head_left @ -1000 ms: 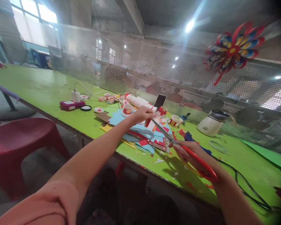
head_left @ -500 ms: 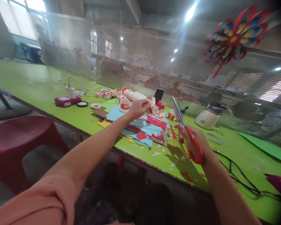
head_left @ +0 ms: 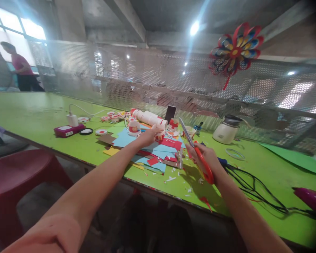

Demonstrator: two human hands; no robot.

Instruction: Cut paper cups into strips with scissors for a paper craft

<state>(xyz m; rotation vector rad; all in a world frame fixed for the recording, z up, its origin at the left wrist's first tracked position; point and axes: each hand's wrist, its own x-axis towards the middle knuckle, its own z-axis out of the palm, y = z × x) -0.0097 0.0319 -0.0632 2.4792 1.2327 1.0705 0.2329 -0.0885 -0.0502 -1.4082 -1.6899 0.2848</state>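
Here, on the green worktop (head_left: 42,116), the items as they lie.

Right hand (head_left: 204,158): fingers clamped through the red handles of a pair of scissors (head_left: 197,154); blades together, tilted up and away from the person, their tip above the paper heap.

Left hand (head_left: 150,135): arm stretched forward over the worktop edge, fingers closed on a small white and red paper cup (head_left: 160,133) at the far side of the heap. The grip is small in the view, so whether the cup is lifted or resting on the paper I cannot tell.

Paper heap (head_left: 152,149): loose sheets and offcuts in light blue, red, yellow and brown, between the two hands, with white and red scraps scattered near the worktop's front edge.

Behind the heap: a lying stack of paper cups (head_left: 147,117), more single cups, a dark phone (head_left: 170,113) propped upright.

To the left: a magenta box (head_left: 67,130) with a white charger (head_left: 72,120) and cord, a round black lid (head_left: 86,131) just beside it.

To the right: a white kettle (head_left: 225,130), a clear ring (head_left: 233,154), black cables (head_left: 255,191) running to a magenta object (head_left: 312,198) at the frame edge.

Above: a paper pinwheel (head_left: 235,49) hanging on the perforated mesh screen (head_left: 121,80).

Near left: a dark red stool (head_left: 21,175). Far left: a person (head_left: 21,72) standing by the window.
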